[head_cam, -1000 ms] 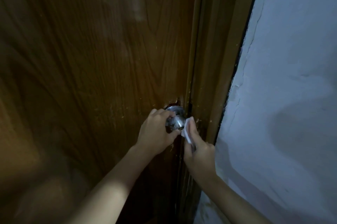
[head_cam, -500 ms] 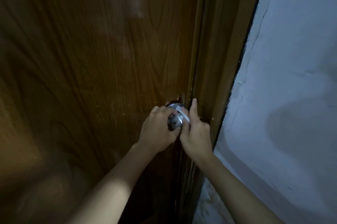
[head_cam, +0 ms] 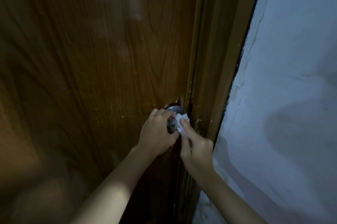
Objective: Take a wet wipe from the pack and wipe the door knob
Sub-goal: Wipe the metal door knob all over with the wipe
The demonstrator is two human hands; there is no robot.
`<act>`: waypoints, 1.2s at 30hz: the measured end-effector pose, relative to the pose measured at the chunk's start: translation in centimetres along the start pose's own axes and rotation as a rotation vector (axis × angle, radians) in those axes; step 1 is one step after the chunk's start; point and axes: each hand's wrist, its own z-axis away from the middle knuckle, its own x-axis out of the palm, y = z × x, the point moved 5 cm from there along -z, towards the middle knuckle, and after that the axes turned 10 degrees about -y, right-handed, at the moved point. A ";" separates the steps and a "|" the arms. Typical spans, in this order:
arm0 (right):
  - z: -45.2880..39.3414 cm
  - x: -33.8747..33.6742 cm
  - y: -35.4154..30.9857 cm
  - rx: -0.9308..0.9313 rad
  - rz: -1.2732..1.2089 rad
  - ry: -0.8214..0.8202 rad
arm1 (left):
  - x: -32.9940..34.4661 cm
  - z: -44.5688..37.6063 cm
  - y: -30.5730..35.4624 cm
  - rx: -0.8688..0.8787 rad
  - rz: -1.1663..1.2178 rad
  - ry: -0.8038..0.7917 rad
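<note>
Left hand (head_cam: 158,132) curls round metal door knob (head_cam: 173,120) at right edge of wooden door (head_cam: 94,70). Right hand (head_cam: 197,148) pinches white wet wipe (head_cam: 181,123), pressing it on knob's right face. Pale wall (head_cam: 291,96) right of door frame (head_cam: 217,70).

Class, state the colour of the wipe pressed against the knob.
White, shown in the head view: wipe.

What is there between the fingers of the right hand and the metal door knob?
In the head view, a crumpled white wet wipe lies between the right hand and the round silver metal door knob, pressed on its right side.
</note>
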 end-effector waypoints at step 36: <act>-0.2 1.9 1.1 -0.052 0.128 -0.015 | -0.1 -0.1 0.0 0.037 0.019 0.009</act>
